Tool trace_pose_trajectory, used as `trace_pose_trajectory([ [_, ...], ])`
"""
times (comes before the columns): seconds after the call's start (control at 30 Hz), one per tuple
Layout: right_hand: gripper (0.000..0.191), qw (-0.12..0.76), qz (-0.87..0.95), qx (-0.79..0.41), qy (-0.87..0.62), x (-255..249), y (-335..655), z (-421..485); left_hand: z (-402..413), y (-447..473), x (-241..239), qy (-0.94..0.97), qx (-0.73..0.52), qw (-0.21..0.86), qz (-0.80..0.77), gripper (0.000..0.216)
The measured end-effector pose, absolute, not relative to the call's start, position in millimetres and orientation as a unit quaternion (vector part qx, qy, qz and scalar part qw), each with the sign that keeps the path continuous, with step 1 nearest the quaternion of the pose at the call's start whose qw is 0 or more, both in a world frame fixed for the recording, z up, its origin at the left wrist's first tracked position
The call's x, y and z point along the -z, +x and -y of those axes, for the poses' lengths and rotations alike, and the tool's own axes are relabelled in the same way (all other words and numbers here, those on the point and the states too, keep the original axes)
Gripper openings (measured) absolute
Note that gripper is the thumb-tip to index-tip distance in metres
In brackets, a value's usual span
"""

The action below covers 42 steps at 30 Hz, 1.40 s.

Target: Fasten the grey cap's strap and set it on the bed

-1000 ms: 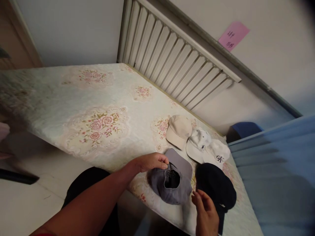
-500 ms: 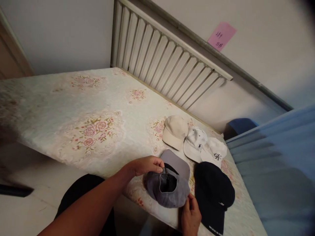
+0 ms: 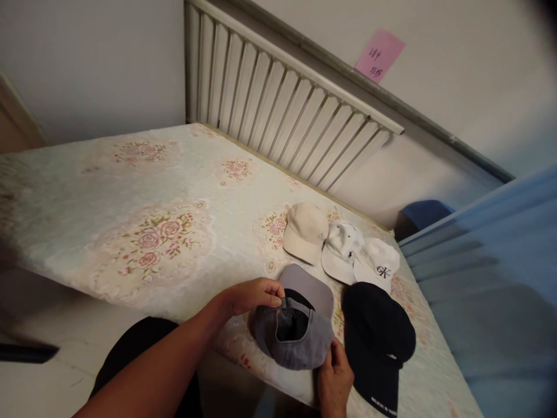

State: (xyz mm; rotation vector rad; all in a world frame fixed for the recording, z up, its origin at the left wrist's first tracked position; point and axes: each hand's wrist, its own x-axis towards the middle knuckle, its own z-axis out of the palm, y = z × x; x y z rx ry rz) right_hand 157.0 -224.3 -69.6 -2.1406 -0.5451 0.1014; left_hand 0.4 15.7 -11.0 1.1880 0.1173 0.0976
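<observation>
The gray baseball cap (image 3: 300,351) was in both my hands, low over the flowered bed (image 3: 226,244), just inside the near edge and toward its right end. I judged the handling of it unfinished, since neither hand had let it go. Four other caps lay on the bed with no hand on them, so that part looked done. Whether the gray one's back strap was fastened to its final fit, I could not tell.

Its brim (image 3: 315,293) pointed toward the far edge and looked paler than the washed-looking crown, which bulged toward me. The arched rear opening (image 3: 292,325) faced up at me, dark inside, and a black band of the inside showed between it and the brim.

My left hand (image 3: 259,294) had thumb and fingers pinched together on the rim beside that opening. My right hand (image 3: 335,380) gripped the cap's right side with its fingertips.

Just right of it lay a black cap (image 3: 378,322), its brim aimed at the near edge. Toward the far edge sat a row: a beige cap (image 3: 308,226), a white cap with a small dark emblem (image 3: 343,244), and a white cap with dark monogram letters (image 3: 376,258). Beyond that edge stood a radiator (image 3: 270,98).
</observation>
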Motion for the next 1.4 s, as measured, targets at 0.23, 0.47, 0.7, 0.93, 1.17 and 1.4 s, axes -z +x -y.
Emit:
trace_pose_trajectory([
  [0.23,0.044,0.443,0.220,-0.055,-0.867,74,159,225,-16,2,12,0.561,-0.041,0.825,-0.062,0.023],
  [0.47,0.044,0.449,0.222,-0.052,-0.864,77,161,227,-16,2,13,0.567,-0.039,0.821,-0.057,0.021],
  [0.7,0.044,0.433,0.221,-0.046,-0.873,80,163,226,-16,2,13,0.576,-0.045,0.815,-0.054,0.020],
  [0.93,0.041,0.441,0.230,-0.032,-0.867,80,163,225,-15,0,14,0.585,-0.049,0.808,-0.058,0.022],
  [1.17,0.042,0.447,0.222,-0.032,-0.866,84,163,226,-15,0,15,0.582,-0.050,0.809,-0.056,0.022],
  [1.4,0.042,0.442,0.220,-0.041,-0.869,83,164,227,-14,1,14,0.577,-0.046,0.814,-0.055,0.022],
])
